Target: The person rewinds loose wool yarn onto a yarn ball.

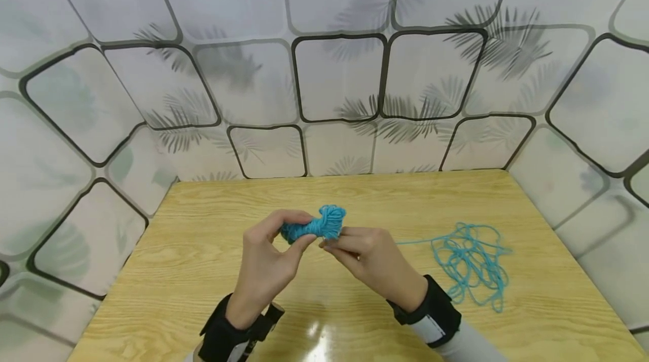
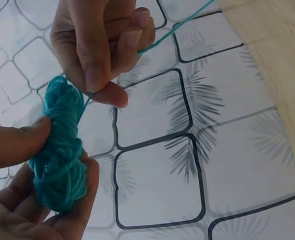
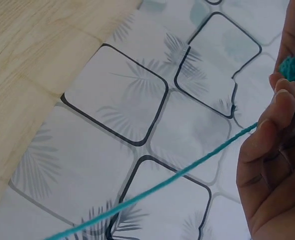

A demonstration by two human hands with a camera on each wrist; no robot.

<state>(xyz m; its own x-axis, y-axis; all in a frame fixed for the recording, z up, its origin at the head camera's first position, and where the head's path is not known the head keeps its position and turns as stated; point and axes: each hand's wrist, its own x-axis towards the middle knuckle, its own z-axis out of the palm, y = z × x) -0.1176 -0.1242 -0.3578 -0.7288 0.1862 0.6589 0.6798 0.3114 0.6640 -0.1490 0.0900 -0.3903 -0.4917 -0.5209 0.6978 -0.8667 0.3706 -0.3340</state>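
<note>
In left grip (image 1: 269, 263), yarn bundle (image 1: 316, 227) apparently crosswise

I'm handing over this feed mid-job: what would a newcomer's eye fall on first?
The bright blue yarn bundle, held in the left hand over the middle of the table, stands out first. Next comes the loose tangle of matching yarn on the table's right side, with a thin strand running to the right hand.

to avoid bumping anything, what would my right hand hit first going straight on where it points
Your right hand would probably meet the blue yarn bundle first, though depth is unclear; your left thumb could come sooner.
</note>
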